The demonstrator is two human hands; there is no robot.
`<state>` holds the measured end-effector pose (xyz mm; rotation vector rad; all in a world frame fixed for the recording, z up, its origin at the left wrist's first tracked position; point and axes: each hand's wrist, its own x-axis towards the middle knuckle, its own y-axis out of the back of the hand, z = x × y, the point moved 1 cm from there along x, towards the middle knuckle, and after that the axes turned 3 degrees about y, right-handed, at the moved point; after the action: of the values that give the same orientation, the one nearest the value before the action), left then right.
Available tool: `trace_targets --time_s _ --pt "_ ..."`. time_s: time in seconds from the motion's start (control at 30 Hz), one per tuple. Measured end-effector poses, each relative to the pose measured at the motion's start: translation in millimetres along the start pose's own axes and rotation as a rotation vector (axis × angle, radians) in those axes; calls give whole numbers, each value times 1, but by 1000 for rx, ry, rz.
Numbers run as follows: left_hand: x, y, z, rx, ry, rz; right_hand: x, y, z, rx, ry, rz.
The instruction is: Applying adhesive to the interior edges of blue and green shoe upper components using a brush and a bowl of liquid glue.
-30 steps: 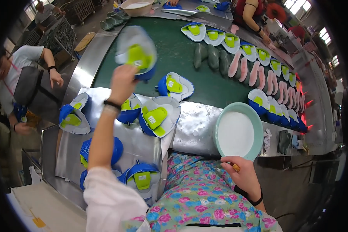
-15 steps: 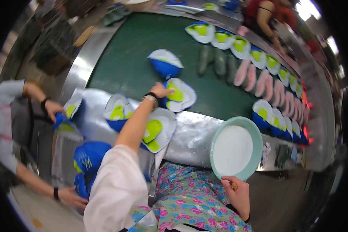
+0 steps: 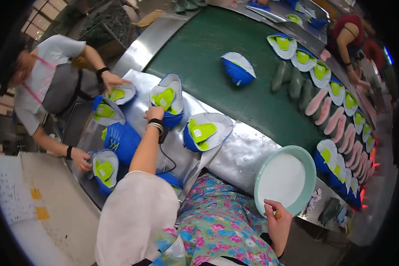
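Note:
My left hand [image 3: 154,114] reaches out over the foil-covered bench and closes on the near edge of a blue shoe upper with a lime-green tongue [image 3: 167,98]. Another upper of the same kind [image 3: 206,131] lies just right of it. My right hand [image 3: 277,216] stays low at my side, curled around a small brush handle, right below a pale green bowl of white glue [image 3: 284,179]. One blue upper [image 3: 237,68] sits alone on the green conveyor belt [image 3: 217,44].
A co-worker in a grey apron at the left holds two more uppers [image 3: 119,94] [image 3: 103,168]. Rows of uppers and pink and green lasts [image 3: 323,104] line the belt's far right. Another person in red [image 3: 350,35] works at the back.
My left hand put one upper on the belt, drew back toward me and now grips another on the bench. The view swung left, bringing the co-worker into sight.

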<state>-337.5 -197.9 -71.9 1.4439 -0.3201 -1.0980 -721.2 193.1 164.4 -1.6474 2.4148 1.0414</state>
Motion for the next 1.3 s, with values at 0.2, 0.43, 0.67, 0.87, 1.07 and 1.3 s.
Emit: trace_targets --time_s 0.2,0.43,0.67,0.87,1.07,1.3 --pt "-30 51 -69 255 -274 -95 -12 5 -2 30 56 16" --pt "-104 72 -41 -44 -818 419 -14 12 10 26 119 -8" --pt "-88 61 3 -324 -808 511 -13 1 -27 -6 127 57" --pt "-37 188 -182 -346 -306 769 -15 -4 -65 -116 -111 27" --pt "-33 211 -314 -801 120 370 -1 -21 -76 -199 52 -61" --pt "46 155 -295 -369 -94 651 8 -34 -78 -294 94 -135"
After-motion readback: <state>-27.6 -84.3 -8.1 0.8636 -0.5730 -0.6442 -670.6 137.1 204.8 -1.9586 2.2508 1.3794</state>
